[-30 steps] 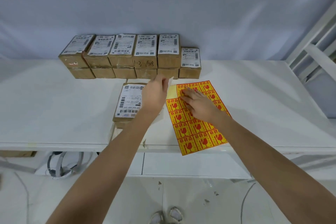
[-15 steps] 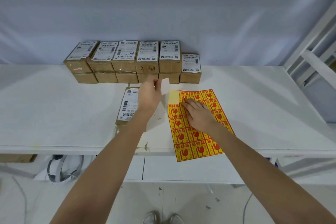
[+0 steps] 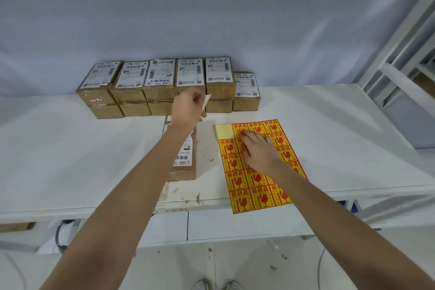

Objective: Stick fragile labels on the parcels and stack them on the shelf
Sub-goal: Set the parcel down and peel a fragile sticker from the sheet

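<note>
A yellow sheet of red fragile labels (image 3: 259, 186) lies on the white table (image 3: 70, 153), its top-left cell bare. My right hand (image 3: 259, 150) rests on the sheet's upper part with fingers spread flat. My left hand (image 3: 188, 108) is raised above a single brown parcel (image 3: 186, 160) and pinches a peeled label (image 3: 205, 102), whose pale back faces me. Several brown parcels (image 3: 162, 87) with white shipping labels stand in two layers along the back of the table.
A white metal shelf frame (image 3: 400, 54) stands at the right. A blue-grey sheet covers the wall behind the table. The table's front edge (image 3: 179, 205) is chipped near the parcel. Cables (image 3: 61, 235) hang below at left.
My left hand has lifted the peeled label up and away from the sheet, towards the back row. My right hand stays pressed on the sheet. The camera has tilted a little.
</note>
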Available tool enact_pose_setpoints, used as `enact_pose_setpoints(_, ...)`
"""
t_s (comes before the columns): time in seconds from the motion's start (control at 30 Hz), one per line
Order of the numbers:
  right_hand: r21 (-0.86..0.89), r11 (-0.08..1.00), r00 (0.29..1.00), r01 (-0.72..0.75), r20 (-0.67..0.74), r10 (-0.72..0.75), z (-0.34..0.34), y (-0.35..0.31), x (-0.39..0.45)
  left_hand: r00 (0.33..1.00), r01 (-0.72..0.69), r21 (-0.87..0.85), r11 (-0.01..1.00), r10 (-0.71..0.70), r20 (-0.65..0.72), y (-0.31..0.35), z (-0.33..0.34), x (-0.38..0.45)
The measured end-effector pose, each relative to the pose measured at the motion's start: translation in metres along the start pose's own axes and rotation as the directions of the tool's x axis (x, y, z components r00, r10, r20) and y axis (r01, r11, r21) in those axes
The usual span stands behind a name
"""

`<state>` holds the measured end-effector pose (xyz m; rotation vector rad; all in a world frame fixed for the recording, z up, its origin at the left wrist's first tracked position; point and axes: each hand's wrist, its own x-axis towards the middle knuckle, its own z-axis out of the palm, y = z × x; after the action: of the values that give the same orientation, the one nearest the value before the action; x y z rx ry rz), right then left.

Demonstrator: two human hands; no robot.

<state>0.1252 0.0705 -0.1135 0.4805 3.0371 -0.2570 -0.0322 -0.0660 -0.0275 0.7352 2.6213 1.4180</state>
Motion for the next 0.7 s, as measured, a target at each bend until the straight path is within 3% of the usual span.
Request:
enact_pose_setpoints(0.1, 0.033, 0.999, 0.999, -0.032, -0.006, 0.032, 0.002, -0.005, 0.006, 0.999, -0.039, -0.050, 0.998, 0.039, 0.017, -0.008, 0.006, -0.013)
enact_pose_setpoints(0.2, 0.275, 0.960, 0.973, -0.045, -0.205, 0.105, -0.006, -0.019, 0.009, 0.986, -0.166, -0.019, 0.986, 0.166, -0.014, -0.015, 0.014, -0.035)
enact_pose_setpoints(0.23, 0.456, 0.888, 0.946, -0.050, -0.262, 0.188, -0.013, -0.027, 0.008, 0.980, -0.197, -0.044, 0.979, 0.196, -0.031, -0.017, 0.017, -0.043)
enact_pose_setpoints(0.27, 0.658, 0.750, 0.925, -0.060, -0.245, 0.289, -0.022, -0.036, 0.006, 0.976, -0.217, -0.082, 0.973, 0.214, -0.048, -0.019, 0.020, -0.050)
enact_pose_setpoints(0.33, 0.924, 0.360, 0.915, -0.132, -0.027, 0.403, -0.042, -0.051, 0.004, 0.971, -0.238, -0.135, 0.962, 0.231, -0.067, -0.024, 0.024, -0.059)
enact_pose_setpoints(0.4, 0.967, 0.146, 0.902, -0.210, 0.134, 0.410, -0.050, -0.056, 0.003, 0.964, -0.261, -0.135, 0.956, 0.250, -0.094, -0.026, 0.026, -0.067)
enact_pose_setpoints(0.5, 0.974, -0.007, 0.890, -0.228, 0.211, 0.405, -0.054, -0.061, 0.001, 0.937, -0.336, -0.144, 0.931, 0.316, -0.148, -0.024, 0.026, -0.078)
enact_pose_setpoints(0.6, 0.975, -0.081, 0.871, -0.205, 0.220, 0.439, -0.056, -0.069, -0.002, 0.924, -0.367, -0.151, 0.918, 0.341, -0.173, -0.026, 0.025, -0.084)
enact_pose_setpoints(0.7, 0.985, -0.068, 0.882, -0.160, 0.174, 0.439, -0.056, -0.076, -0.005, 0.933, -0.347, -0.159, 0.924, 0.322, -0.163, -0.028, 0.023, -0.089)
